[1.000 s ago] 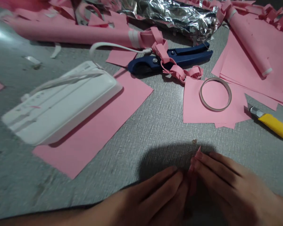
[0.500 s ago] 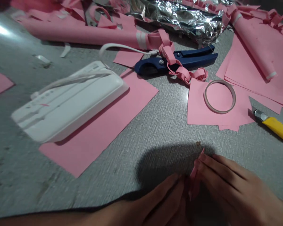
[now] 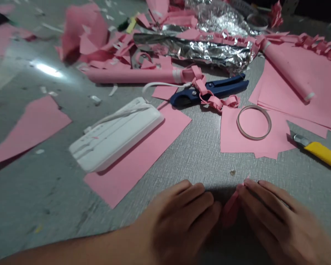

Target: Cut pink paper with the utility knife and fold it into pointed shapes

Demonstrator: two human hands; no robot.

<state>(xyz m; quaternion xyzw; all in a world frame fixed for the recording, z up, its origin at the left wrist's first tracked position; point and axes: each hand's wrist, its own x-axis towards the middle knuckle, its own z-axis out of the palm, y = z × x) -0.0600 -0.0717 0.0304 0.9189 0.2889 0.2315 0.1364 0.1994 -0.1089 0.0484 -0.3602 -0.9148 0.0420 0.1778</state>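
Both my hands rest low on the grey table near its front edge, fingers curled around a small folded pink paper piece (image 3: 231, 206) held between them. My left hand (image 3: 182, 217) closes on it from the left and my right hand (image 3: 270, 217) pinches it from the right. Most of the paper is hidden under my fingers.
A white flat device (image 3: 116, 134) with a cord lies on a pink sheet (image 3: 143, 154). Blue-handled cutters (image 3: 209, 90), a tape ring (image 3: 253, 122), a yellow utility knife (image 3: 320, 151), crumpled foil (image 3: 198, 49), pink rolls and scraps lie beyond.
The view has tilted up and shifted, showing more of the far table. My hands stay together on the pink piece, now lying flatter on the table.
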